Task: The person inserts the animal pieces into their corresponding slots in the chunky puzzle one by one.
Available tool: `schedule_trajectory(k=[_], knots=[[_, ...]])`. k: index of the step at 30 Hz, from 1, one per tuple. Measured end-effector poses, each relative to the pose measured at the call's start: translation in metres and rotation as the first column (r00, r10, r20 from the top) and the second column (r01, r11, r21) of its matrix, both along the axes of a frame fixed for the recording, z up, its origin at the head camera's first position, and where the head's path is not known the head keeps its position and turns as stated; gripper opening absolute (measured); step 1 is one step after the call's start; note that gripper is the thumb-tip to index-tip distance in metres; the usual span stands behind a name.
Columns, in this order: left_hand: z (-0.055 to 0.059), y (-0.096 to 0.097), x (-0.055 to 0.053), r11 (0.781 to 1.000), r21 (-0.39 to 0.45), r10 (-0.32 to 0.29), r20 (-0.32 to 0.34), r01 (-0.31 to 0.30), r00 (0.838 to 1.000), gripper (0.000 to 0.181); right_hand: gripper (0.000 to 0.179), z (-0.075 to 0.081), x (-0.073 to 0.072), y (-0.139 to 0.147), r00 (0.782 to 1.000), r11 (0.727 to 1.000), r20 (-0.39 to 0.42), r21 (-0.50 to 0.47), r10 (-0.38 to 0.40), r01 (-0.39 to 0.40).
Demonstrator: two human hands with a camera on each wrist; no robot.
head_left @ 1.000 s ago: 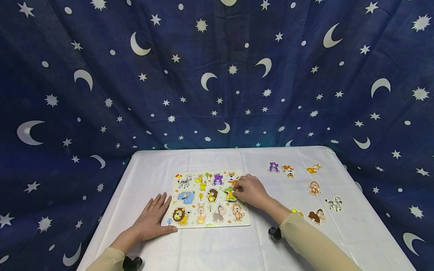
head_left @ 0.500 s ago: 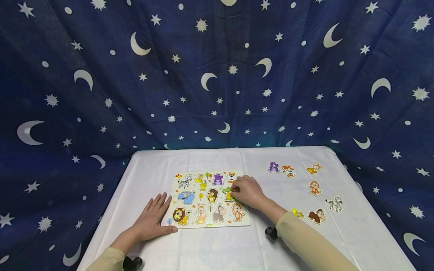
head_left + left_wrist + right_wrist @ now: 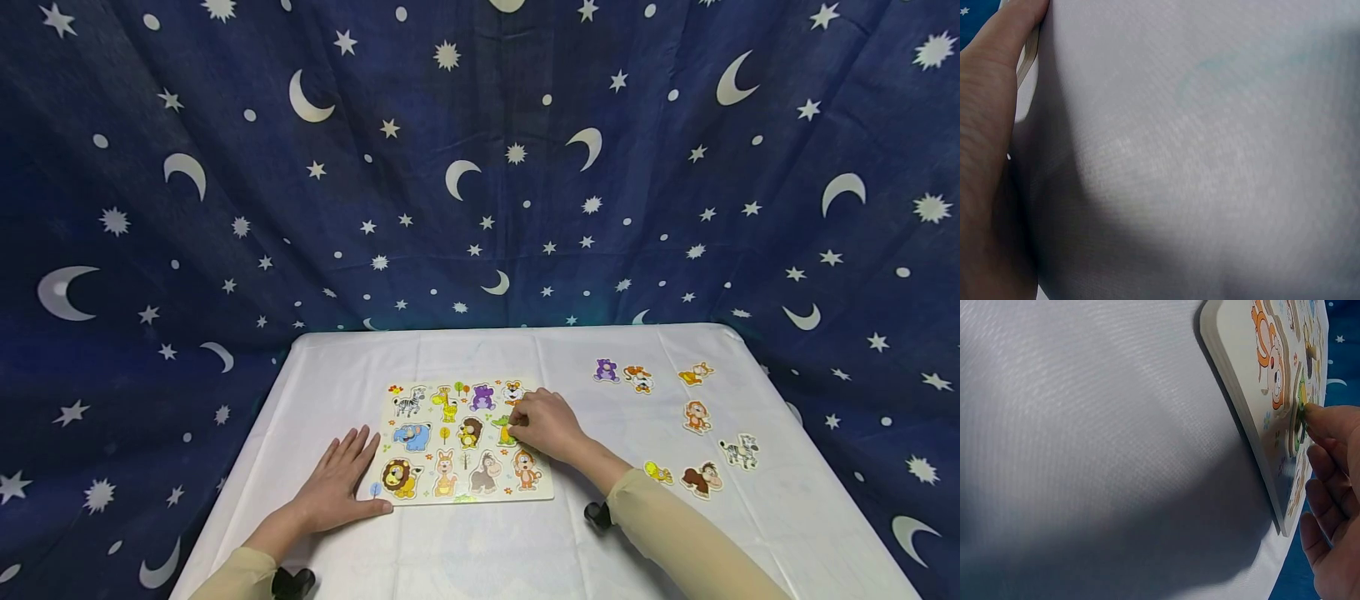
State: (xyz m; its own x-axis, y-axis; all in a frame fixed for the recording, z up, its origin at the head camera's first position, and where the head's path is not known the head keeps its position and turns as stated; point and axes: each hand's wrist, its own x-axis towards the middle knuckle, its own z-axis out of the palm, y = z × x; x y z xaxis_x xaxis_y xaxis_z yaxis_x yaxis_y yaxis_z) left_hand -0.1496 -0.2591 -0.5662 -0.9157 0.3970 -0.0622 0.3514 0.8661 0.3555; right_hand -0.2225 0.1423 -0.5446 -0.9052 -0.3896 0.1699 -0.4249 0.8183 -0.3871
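A wooden animal puzzle board (image 3: 498, 497) lies flat on the white table. My left hand (image 3: 335, 487) rests with straight, spread fingers at its left edge, thumb along the near corner; the left wrist view shows the thumb (image 3: 1029, 12) against the edge. My right hand (image 3: 549, 423) reaches over the right side, thumb and finger pinching the green crocodile piece (image 3: 502, 428) at its spot in the middle row. In the right wrist view the thumb tip meets the crocodile piece (image 3: 1298, 419), which lies close to the board face, while the other fingers curl beside it.
Loose animal pieces lie right of the board: a purple hippo (image 3: 605, 371), a tiger (image 3: 638, 379), a kangaroo (image 3: 694, 373), a monkey (image 3: 697, 417), a zebra (image 3: 740, 452), a yellow giraffe (image 3: 658, 472) and a brown gorilla (image 3: 702, 480). A starry blue curtain (image 3: 480, 167) hangs behind.
The crocodile piece has gone from tilted to lying flatter at its spot, and my right hand has shifted slightly left with it. My left hand stays put.
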Motion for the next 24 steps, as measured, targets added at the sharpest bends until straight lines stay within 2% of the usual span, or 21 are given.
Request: schedule_trajectory(k=[24], knots=[[-0.0029,-0.0011,-0.0013,1.0,-0.016,0.001,0.003,-0.001,1.0,0.122,0.012,0.001,0.0004,-0.0006,1.0,1.0,-0.007,0.006,0.009,-0.009]])
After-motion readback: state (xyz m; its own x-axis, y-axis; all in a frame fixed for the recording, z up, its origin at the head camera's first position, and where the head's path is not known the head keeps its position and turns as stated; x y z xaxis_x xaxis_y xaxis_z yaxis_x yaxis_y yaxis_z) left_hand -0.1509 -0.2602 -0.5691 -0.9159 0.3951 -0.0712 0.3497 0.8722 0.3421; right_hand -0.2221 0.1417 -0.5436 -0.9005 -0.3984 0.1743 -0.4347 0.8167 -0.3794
